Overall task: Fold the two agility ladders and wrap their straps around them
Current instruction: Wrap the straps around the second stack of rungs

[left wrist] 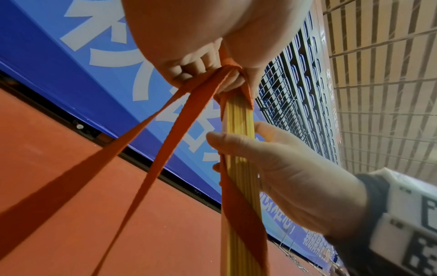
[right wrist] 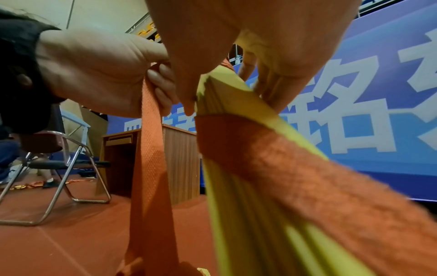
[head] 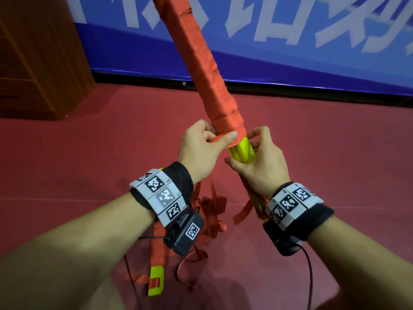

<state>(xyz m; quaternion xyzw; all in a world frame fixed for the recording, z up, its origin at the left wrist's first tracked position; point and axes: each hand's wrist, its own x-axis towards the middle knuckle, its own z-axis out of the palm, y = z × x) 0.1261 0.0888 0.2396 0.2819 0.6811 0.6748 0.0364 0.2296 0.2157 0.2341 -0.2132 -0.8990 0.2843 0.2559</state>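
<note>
Blue banner (head: 290, 52): large white Chinese characters, cropped, not legible | wrist bands (head: 162, 195): square coded markers, no readable text.

indoor sports hall or gym. red-brown sport floor (head: 312, 164) with a faint painted line across it. long blue barrier banner (head: 290, 52) with big white characters stands along the floor's edge, the kind that fences off a court. behind it, in the left wrist view, rows of blue spectator seats (left wrist: 305, 97) rise behind a metal grid rail, under a slatted ceiling (left wrist: 383, 78). wooden desk (right wrist: 179, 164) beside the banner; a folding metal chair (right wrist: 71, 168) near it. training gear about: a yellow-runged agility ladder (head: 242, 151) bound in orange strap, a second ladder (head: 156, 271) lying on the floor with loose orange webbing.
</note>
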